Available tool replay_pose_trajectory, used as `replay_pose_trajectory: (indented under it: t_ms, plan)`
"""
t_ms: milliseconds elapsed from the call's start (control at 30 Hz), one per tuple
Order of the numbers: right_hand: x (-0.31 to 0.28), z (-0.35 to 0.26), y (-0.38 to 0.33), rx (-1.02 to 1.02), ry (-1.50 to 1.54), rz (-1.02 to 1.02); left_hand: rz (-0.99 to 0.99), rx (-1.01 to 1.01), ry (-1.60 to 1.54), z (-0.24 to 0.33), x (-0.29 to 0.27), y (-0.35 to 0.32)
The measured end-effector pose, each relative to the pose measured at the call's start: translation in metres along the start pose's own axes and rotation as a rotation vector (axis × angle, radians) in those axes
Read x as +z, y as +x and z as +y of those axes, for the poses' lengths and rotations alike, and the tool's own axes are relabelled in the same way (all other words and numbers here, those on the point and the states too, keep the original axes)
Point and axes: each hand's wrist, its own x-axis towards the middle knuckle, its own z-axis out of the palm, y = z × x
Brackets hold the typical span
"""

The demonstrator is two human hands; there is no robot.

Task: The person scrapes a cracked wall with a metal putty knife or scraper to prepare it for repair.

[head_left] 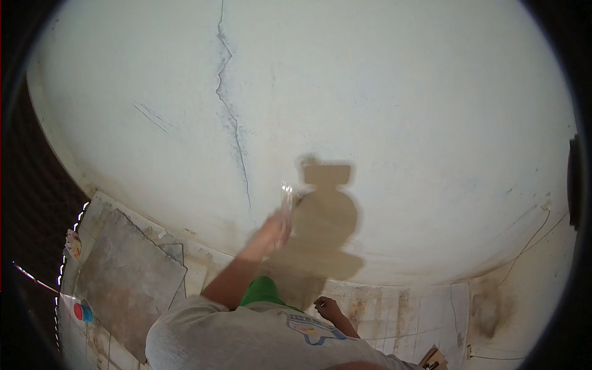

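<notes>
Head view shows my left hand raised and closed around a small clear glass-like object, blurred, which I hold up touching or just off the pale wall, while my right hand sits low by my chest in a loose fist, and I cannot tell whether it holds anything. The wall stretches wide and bare above and to the right, with a long crack running down left of the glass thing and my shadow just right of it; below lie floor tiles, a grey slab at left and a dark edge beyond it.
</notes>
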Motion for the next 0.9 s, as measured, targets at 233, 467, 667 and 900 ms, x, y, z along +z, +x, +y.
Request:
replay_pose_trajectory:
  t_ms: [233,467,667,900]
  plan:
    - [-0.028,-0.026,0.012,0.036,0.083,0.046,0.452,-0.275,0.152,-0.142,-0.101,-0.078]
    - [-0.046,-0.174,0.041,-0.143,-0.024,-0.341,0.139,0.008,0.465,-0.110,-0.089,-0.020]
    - [-0.025,-0.220,0.088,-0.112,0.402,-0.236,-0.467,0.330,0.392,-0.060,-0.052,0.033]
    - [-0.016,-0.270,0.081,-0.162,0.868,-0.138,-0.600,0.065,0.546,0.010,-0.050,-0.001]
